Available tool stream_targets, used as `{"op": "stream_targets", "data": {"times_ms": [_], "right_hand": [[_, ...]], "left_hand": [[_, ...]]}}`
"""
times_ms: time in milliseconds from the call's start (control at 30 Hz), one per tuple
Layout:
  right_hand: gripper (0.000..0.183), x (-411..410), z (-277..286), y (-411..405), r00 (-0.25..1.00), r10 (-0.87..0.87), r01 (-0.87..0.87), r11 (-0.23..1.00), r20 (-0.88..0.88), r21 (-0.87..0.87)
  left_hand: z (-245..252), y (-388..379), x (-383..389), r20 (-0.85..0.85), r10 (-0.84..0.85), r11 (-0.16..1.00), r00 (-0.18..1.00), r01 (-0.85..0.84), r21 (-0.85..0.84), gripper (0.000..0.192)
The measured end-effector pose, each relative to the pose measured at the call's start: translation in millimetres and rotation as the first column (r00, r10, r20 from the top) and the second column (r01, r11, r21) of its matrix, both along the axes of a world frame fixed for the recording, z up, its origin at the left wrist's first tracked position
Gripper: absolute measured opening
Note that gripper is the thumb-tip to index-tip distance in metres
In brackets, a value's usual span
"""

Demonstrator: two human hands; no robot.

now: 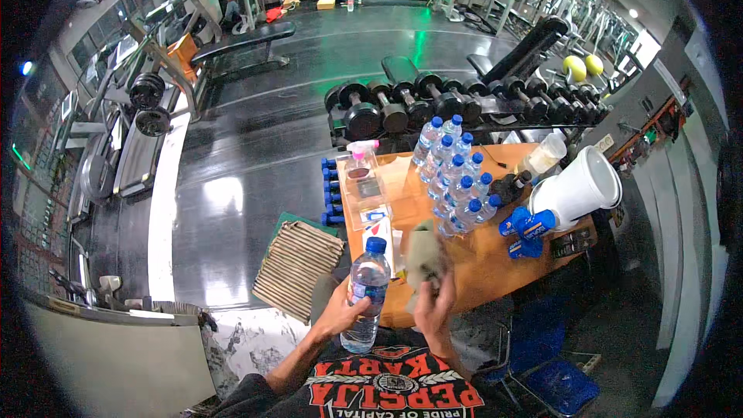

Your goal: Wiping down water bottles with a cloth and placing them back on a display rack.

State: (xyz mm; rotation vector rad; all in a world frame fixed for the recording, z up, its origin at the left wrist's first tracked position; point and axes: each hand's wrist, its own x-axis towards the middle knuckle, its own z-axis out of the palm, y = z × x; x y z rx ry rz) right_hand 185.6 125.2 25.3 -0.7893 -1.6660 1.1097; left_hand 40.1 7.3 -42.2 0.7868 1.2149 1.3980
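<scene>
Near my body, my left hand [342,310] is wrapped around a clear plastic water bottle [367,296] with a blue cap, held nearly upright. To its right, my right hand [435,307] grips a crumpled grey-green cloth [425,252], slightly blurred, above the near part of the wooden table [482,273]. Bottle and cloth are apart. Beyond the cloth, several capped water bottles [458,180] stand grouped in rows on the table.
A clear plastic tray [363,186] and pink-topped spray bottle [361,157] lie left on the table. Right are a white bucket [572,186], blue containers [528,229], a dark bottle [511,187] and a remote control [572,244]. A dumbbell rack [418,107] stands behind; a blue chair [557,383] is right.
</scene>
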Motion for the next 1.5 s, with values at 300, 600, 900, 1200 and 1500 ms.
{"op": "stream_targets", "data": {"times_ms": [300,600,900,1200,1500], "right_hand": [[0.048,-16.6,11.5,-18.5,0.826,0.308,-0.509,0.765,0.471,0.393],[0.058,37.6,-9.6,-21.0,0.618,0.751,-0.777,0.629,0.231,0.032],[0.04,-9.4,7.1,10.2,0.876,0.473,-0.451,0.731,-0.097,-0.512],[0.031,-60.2,21.7,-12.6,0.98,0.078,-0.131,0.945,0.184,0.299],[0.036,-65.0,15.4,-36.2,0.878,0.237,-0.38,0.873,0.415,0.305]], "left_hand": [[-22.4,20.4,-11.2,0.409,0.31,0.951,0.858,-0.277,-0.14,0.076],[23.0,30.6,-36.8,0.337,0.605,0.796,0.721,-0.54,-0.274,0.092],[-11.0,13.1,-9.7,0.289,0.276,0.96,0.917,-0.246,-0.137,0.06],[27.9,-9.6,13.7,-0.021,0.414,0.91,0.91,-0.414,-0.025,0.057],[9.6,-20.6,7.0,0.103,0.559,0.829,0.823,-0.555,-0.066,0.051]]}}
